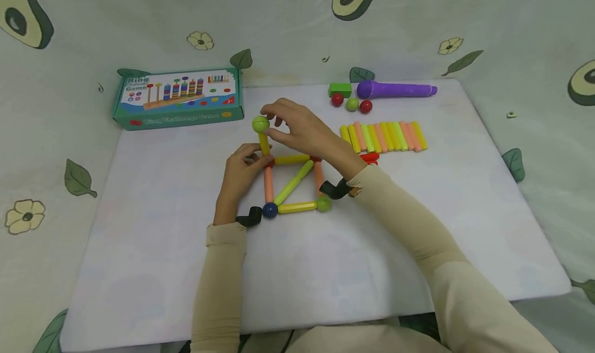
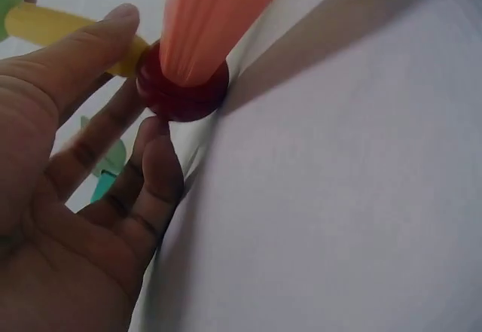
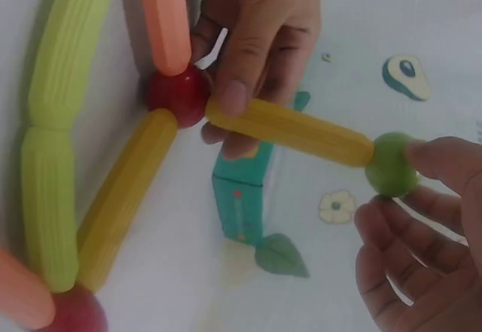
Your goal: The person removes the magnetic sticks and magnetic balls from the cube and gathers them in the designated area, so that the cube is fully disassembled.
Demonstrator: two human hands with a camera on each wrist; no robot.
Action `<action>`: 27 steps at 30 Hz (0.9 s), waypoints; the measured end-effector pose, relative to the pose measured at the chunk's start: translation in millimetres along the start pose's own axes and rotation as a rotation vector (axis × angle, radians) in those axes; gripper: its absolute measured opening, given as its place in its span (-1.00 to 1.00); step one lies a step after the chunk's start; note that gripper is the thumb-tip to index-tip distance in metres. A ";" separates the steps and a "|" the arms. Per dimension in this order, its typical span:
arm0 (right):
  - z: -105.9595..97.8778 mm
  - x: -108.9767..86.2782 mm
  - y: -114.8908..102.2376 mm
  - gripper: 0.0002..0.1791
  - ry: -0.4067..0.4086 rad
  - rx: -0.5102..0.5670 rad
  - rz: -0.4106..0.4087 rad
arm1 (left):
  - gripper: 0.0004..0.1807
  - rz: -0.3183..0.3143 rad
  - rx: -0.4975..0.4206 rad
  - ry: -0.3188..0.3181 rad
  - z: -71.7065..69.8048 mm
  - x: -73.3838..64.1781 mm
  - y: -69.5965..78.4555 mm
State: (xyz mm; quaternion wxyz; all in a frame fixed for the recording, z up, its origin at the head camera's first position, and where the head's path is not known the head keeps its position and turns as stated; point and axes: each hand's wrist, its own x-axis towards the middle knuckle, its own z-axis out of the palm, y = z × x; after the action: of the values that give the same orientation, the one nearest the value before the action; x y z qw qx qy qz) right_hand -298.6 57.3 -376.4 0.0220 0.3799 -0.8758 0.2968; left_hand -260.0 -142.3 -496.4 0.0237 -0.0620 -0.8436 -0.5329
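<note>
A flat frame of sticks and balls lies on the table, with salmon sticks [image 1: 268,184], yellow sticks [image 1: 297,207] and a lime-green diagonal [image 1: 294,182]. Its corners are a blue ball [image 1: 270,210], a green ball [image 1: 324,204] and two red balls [image 3: 178,95]. From the far-left red ball a yellow stick [image 3: 294,132] stands up, topped by a second green ball [image 1: 261,124]. My left hand [image 1: 244,169] pinches this stick's lower end, just above the red ball. The thumb and fingertips of my right hand [image 1: 302,128] hold the top green ball.
Behind the frame at left lies a green game box [image 1: 178,100]. A row of loose sticks [image 1: 383,137] lies to the right, with a red piece [image 1: 370,157] before it. Farther back are a purple microphone-shaped toy [image 1: 397,90], a green block [image 1: 340,89] and loose balls [image 1: 352,104].
</note>
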 end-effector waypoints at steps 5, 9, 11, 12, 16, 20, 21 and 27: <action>4.3 4.5 -5.5 -0.56 -0.045 -0.013 -0.033 | -0.64 0.032 -0.006 -0.003 -3.5 0.9 -8.7; 11.2 3.4 -5.9 -0.64 0.005 -0.021 -0.103 | -0.68 0.059 -0.008 0.007 -5.6 1.2 -12.3; 15.8 1.7 -4.3 -0.68 0.076 -0.019 -0.166 | -0.70 0.078 -0.014 0.010 -6.1 0.8 -13.2; 18.3 0.5 -2.9 -0.69 0.118 -0.020 -0.200 | -0.71 0.086 -0.016 0.008 -6.2 0.5 -13.3; 27.3 -1.6 5.0 -0.73 0.279 0.013 -0.317 | -0.72 0.111 -0.040 -0.008 -6.0 0.0 -12.6; 23.3 0.6 5.8 -0.74 0.399 0.101 -0.361 | -0.73 0.103 -0.054 -0.012 -6.5 -1.0 -13.5; 18.5 1.8 4.2 -0.73 0.428 0.115 -0.364 | -0.73 0.100 -0.058 -0.014 -6.8 -1.2 -14.0; -23.7 -8.7 8.3 -0.68 0.497 0.036 -0.270 | -0.67 0.072 -0.065 -0.031 -5.4 -1.4 -14.9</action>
State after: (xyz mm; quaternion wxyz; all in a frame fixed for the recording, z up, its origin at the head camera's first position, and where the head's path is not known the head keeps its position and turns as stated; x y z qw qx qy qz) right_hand -302.5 80.1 -363.4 0.2687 0.4088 -0.7796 0.3910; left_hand -260.7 -153.5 -507.6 0.0277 -0.1015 -0.8234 -0.5577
